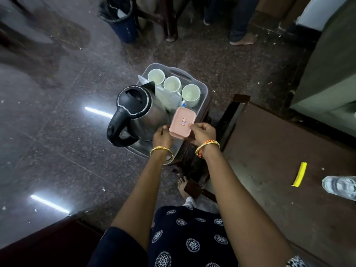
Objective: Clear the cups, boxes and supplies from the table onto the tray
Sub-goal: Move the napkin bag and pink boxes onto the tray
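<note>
We held the pink box (183,121) at the centre of the frame, over the near right corner of the grey tray (204,89). Its lid faced up and carried a small red and white label. Whether the box rested on the tray floor or was held just above it, we could not tell.

Our left hand (161,137) gripped the box at its lower left corner, fingers curled round the edge. Our right hand (202,133) pinched its lower right edge, thumb and fingers bent onto the lid rim. Each wrist carried a gold bangle; the right wrist also carried an orange thread.

The tray stood on a small dark stool (192,162) just left of the brown table (279,151). Three white cups (172,84) stood in a diagonal row along the far right side of the tray, all upright. A crumpled clear plastic bag (169,99) lay between the cups and the kettle (138,110). The steel kettle, with black lid and handle, occupied the left side of the tray, its handle overhanging the lower left edge.

On the table, at the right of the frame, lay a yellow strip (299,174), well apart from the tray. A white shoe (339,186) showed at the right edge. A blue bin (121,18) stood on the floor at the upper left of centre
</note>
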Demonstrator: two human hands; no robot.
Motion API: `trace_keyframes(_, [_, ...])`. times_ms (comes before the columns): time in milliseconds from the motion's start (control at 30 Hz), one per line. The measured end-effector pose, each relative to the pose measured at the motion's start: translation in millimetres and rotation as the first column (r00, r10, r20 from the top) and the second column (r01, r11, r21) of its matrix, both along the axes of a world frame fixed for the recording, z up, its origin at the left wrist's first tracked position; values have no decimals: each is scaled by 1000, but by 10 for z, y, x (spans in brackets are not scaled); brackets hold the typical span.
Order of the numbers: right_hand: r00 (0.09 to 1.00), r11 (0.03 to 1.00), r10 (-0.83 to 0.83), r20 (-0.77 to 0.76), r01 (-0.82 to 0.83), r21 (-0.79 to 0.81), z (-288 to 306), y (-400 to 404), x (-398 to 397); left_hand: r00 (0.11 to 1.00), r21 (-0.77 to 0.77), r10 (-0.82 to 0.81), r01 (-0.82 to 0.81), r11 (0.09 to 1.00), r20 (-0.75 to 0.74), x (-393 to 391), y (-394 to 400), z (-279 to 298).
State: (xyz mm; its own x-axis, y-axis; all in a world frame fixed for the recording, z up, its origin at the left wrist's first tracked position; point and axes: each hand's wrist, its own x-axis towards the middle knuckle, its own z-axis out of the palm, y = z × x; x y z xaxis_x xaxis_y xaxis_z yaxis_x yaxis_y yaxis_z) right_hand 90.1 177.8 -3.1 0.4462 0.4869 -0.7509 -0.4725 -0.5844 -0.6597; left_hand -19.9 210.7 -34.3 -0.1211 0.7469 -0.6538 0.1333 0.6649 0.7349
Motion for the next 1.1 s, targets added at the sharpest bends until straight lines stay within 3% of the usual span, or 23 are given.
trace_keyframes(200, [986, 993, -49, 158, 66, -99, -33, 219, -179, 968, -79, 173, -161, 984, 180, 198, 75, -68])
trace_keyframes(400, [935, 972, 92, 342, -9, -237, 17, 482, -124, 984, -100, 137, -126, 987, 113, 329, 287, -131])
trace_keyframes(500, [934, 948, 142, 327, -34, -316, -39, 504, -31, 993, -107, 93, -85, 991, 70, 387, 337, -168])
trace_keyframes(767, [901, 955, 188, 392, -74, -288, -171, 495, 25, 999, -104, 1, -6, 995, -54, 450, 303, -243])
trace_keyframes(867, [896, 946, 209, 391, -85, -312, -206, 483, 0, 991, -205, 104, -120, 971, -90, 455, 286, -233])
trace_keyframes(1033, [917, 965, 174, 358, -87, -247, -231, 421, 11, 967, -204, 239, -216, 955, 94, 493, 283, -183])
trace_keyframes(1100, [930, 974, 157, 333, -90, -207, -250, 362, 50, 980, -246, 180, -154, 957, 88, 486, 297, -198])
